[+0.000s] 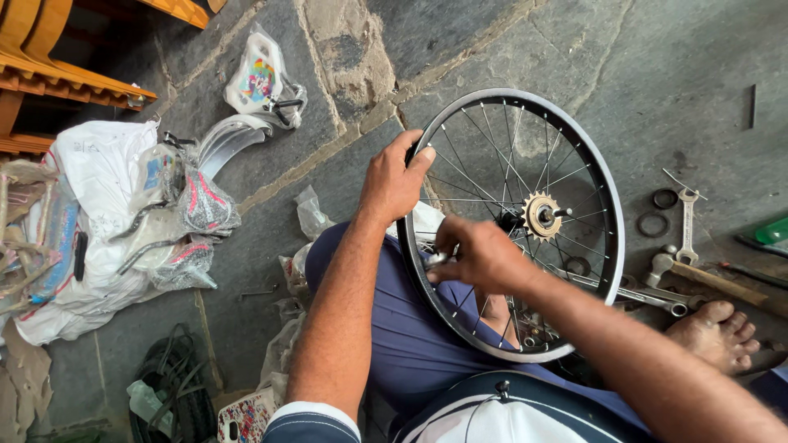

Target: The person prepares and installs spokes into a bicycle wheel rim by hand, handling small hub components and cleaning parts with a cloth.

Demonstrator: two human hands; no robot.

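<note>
A small spoked bicycle wheel [611, 238] with a silver rim and a gold sprocket [542, 215] at its hub rests tilted against my lap. My left hand [394, 179] grips the rim at its upper left edge. My right hand [480, 256] is closed around a small metal tool [437, 259] pressed at the spokes near the lower left of the rim. My knee in blue cloth sits under the wheel.
Wrenches [686, 215], a hammer [698, 275] and two rubber rings [663, 198] lie on the stone floor at right, beside my bare foot [714, 332]. Plastic-wrapped parts and mudguards [226, 139] are piled at left. A black tyre [176, 390] lies at lower left.
</note>
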